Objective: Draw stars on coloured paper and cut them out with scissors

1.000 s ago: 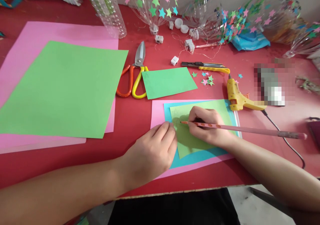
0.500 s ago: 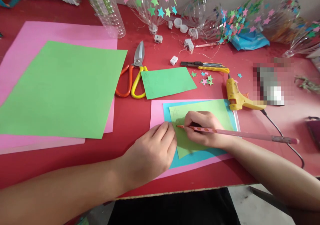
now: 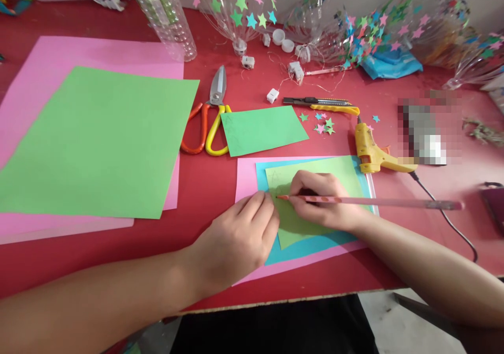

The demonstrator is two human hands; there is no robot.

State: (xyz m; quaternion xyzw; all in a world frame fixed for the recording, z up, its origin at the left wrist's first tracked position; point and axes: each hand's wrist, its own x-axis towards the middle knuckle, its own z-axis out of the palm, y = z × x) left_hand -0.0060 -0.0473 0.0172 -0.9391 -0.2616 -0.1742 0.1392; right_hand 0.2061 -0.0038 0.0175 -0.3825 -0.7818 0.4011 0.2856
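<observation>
My right hand [image 3: 325, 201] pinches a pink pencil [image 3: 397, 203], its tip on a small light green paper [image 3: 303, 229]. A faint star outline shows in that sheet's upper left corner. Curled fingers of my left hand [image 3: 242, 238] press on the sheet's left edge; the thumb is hidden. Under the light green paper lie a blue sheet [image 3: 340, 240] and a pink sheet [image 3: 246, 178]. A darker green paper [image 3: 265, 131] with faint marks lies just beyond, partly over the yellow handle of the scissors [image 3: 205, 128].
A glue gun [image 3: 368, 152] with its cord lies right of the papers. Beyond are a box cutter [image 3: 323, 103], small paper stars [image 3: 323, 125] and star-covered clear plastic pieces [image 3: 238, 7]. Left, a large green sheet [image 3: 102, 144] covers pink sheets [image 3: 114, 49]. A clear bottle [image 3: 169, 23] stands behind.
The pencil's back end has swung slightly away from me and to the left. More of the star outline shows. My left hand stays in place.
</observation>
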